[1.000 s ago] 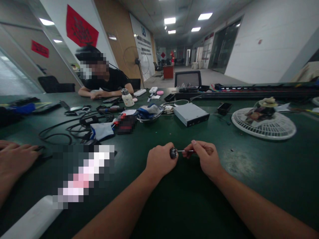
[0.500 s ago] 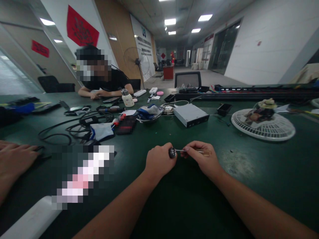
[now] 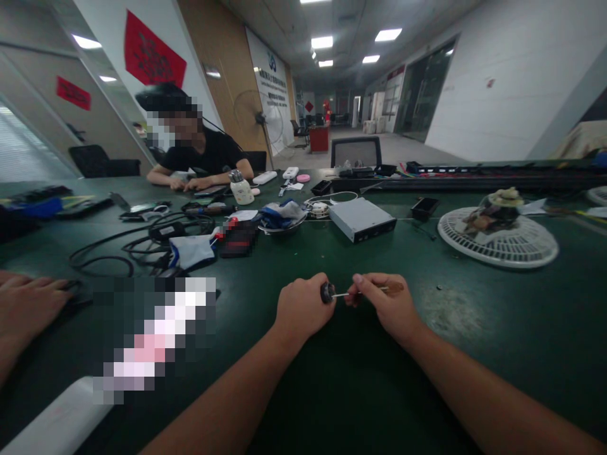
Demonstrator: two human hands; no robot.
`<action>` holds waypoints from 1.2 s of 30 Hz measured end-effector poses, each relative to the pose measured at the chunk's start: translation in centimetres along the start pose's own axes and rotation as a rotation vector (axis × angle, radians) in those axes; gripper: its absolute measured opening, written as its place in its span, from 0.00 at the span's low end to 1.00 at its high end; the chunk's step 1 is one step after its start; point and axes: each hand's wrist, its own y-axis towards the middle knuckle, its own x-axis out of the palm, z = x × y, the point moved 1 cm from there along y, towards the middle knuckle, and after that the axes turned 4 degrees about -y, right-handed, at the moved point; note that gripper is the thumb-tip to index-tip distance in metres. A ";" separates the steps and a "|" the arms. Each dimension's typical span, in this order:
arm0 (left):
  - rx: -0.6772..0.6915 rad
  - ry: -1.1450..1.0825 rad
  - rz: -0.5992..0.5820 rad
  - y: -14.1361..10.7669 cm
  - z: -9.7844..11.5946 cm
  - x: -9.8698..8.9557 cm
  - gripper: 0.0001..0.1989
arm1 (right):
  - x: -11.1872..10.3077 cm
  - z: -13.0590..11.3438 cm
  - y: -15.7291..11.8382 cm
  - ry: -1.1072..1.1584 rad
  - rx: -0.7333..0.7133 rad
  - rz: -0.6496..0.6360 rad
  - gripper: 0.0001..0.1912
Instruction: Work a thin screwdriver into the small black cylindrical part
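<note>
A small screwdriver (image 3: 327, 292) is gripped by its dark handle in the left hand (image 3: 303, 309), fully closed around it. The thin shaft is pinched by the right hand (image 3: 386, 306), just above the table (image 3: 360, 392). No screw or part is seen being worked on so far, and a brownish bit (image 3: 394, 288) past those fingers is too blurry to call.
</note>
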 end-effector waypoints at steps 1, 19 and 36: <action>0.003 0.003 0.001 0.0 0.0 0.0 0.11 | 0.1 0.1 0.0 0.001 0.017 -0.008 0.20; 0.066 0.052 -0.020 -0.1 0.3 0.0 0.11 | 0.2 0.1 0.1 0.068 0.037 -0.026 0.20; 0.098 0.044 0.019 -0.1 0.1 0.2 0.12 | 0.1 0.5 -0.1 0.073 0.070 -0.003 0.20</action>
